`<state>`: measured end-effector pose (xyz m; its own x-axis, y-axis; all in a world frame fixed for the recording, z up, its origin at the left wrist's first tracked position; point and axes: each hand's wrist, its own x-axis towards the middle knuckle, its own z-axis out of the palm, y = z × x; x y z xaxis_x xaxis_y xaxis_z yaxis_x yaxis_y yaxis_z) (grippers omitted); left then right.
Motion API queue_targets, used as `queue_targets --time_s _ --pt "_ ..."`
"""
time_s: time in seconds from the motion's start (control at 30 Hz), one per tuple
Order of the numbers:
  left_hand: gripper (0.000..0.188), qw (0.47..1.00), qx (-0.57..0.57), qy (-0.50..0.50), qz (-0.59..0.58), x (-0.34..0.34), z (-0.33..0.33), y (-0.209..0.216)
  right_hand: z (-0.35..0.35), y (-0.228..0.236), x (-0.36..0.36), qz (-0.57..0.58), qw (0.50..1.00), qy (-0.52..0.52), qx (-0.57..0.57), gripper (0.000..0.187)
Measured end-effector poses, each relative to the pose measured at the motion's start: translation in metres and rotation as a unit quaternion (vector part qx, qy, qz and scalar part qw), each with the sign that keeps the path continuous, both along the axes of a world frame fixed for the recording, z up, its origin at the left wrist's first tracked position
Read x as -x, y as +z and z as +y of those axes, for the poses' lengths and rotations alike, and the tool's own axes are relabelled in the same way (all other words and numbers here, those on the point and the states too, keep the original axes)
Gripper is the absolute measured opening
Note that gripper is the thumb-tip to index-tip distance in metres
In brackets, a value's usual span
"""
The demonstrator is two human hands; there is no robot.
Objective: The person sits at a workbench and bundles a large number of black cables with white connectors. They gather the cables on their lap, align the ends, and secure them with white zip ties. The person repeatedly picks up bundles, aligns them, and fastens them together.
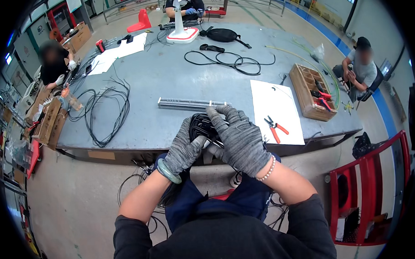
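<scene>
A bundle of black cables (202, 126) is held between my two grey-gloved hands at the table's near edge. My left hand (186, 146) wraps round its left side, thumb across the front. Over its right side lies my right hand (240, 140), fingers bent and closed against the bundle; its fingertips partly cover the cables. Just beyond my hands a long grey slotted strip (188, 103) lies on the table, its right end close behind my right fingers. To the right, cutting pliers with orange handles (276, 128) rest spread on a white paper sheet (261, 98).
A wooden compartment box (306, 90) with red-handled tools stands at the right. Loose black cable coils (98, 117) lie at the left, more (235, 62) farther back. A white-and-red stand (181, 35) is at the far side. Co-workers sit around the table; a red cart (363, 201) stands right.
</scene>
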<state>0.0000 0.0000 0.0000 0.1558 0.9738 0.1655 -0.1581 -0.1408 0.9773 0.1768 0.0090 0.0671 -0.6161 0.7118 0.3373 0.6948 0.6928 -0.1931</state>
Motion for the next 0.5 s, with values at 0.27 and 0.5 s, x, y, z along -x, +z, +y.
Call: queue_targets --time_s 0.27,0.5 --pt "0.063 0.978 -0.098 0.062 0.173 0.009 -0.009 -0.008 0.032 -0.021 0.031 -0.072 0.995 -0.012 0.066 0.075" --pt "0.074 0.969 -0.033 0.006 0.244 0.019 -0.021 0.008 0.036 -0.031 0.028 -0.101 0.990 0.020 0.100 0.034"
